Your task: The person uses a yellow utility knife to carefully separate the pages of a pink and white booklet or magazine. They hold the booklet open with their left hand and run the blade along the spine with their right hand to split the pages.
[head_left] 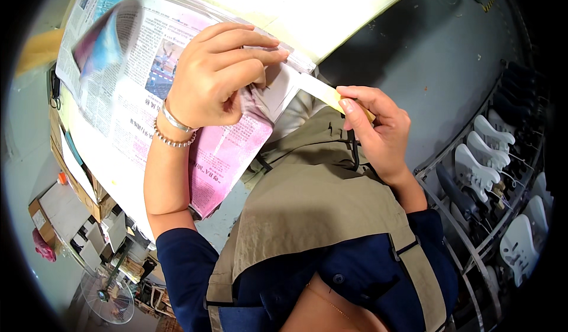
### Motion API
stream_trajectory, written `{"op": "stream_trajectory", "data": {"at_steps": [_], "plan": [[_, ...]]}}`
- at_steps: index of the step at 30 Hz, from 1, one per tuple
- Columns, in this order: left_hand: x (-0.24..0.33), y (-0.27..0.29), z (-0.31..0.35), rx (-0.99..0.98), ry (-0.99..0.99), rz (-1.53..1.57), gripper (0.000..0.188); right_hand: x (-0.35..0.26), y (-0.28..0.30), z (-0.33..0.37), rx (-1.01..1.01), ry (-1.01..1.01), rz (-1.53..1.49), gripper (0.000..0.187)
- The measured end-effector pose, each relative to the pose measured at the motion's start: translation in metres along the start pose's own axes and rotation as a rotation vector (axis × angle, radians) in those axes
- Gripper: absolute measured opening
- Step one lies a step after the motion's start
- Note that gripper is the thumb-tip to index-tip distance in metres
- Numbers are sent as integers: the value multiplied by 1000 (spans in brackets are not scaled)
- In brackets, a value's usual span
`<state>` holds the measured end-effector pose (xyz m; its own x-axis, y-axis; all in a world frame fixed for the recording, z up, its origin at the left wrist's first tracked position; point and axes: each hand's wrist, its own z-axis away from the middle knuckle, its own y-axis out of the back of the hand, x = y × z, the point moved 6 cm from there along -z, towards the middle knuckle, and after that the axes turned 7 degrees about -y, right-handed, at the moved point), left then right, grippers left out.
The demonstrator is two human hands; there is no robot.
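Note:
My left hand [222,75] is over printed newspaper sheets [133,78] at the table's edge, its fingers bent round toward the right. The thumb tip and whatever lies under the curled fingers are hidden. Below it, a pink-printed newspaper part [225,154] hangs over the edge, creased near the fingers. My right hand [378,128] pinches a flat narrow strip-like piece [322,91] between thumb and fingers. That piece is whitish at its far end and yellow beside the hand; its exact kind is unclear. Its far end reaches close to the left fingertips.
A pale yellow tabletop [278,7] extends behind the papers. At the right, a metal rack [473,252] carries white guitar-body-shaped pieces [473,169] and dark ones. Lower left are a standing fan [106,295] and cardboard boxes [42,219]. A sheet corner [103,45] curls up, blurred.

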<state>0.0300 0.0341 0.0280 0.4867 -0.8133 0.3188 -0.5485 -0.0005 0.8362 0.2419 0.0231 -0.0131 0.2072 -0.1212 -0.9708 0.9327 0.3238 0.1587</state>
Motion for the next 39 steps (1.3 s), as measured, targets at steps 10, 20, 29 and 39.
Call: {"op": "stream_trajectory", "data": {"at_steps": [10, 20, 29, 39], "plan": [[1, 0, 1, -32, -13, -6, 33, -1, 8, -7, 65, -51, 17, 14], [-8, -6, 4, 22, 35, 155, 48, -25, 17, -59, -181, 11, 184, 21], [-7, -3, -4, 94, 73, 232, 23, -31, 2, -110, -594, 36, 331, 25], [-14, -8, 5, 53, 73, 274, 37, -21, -24, -111, -777, 32, 364, 20]]}}
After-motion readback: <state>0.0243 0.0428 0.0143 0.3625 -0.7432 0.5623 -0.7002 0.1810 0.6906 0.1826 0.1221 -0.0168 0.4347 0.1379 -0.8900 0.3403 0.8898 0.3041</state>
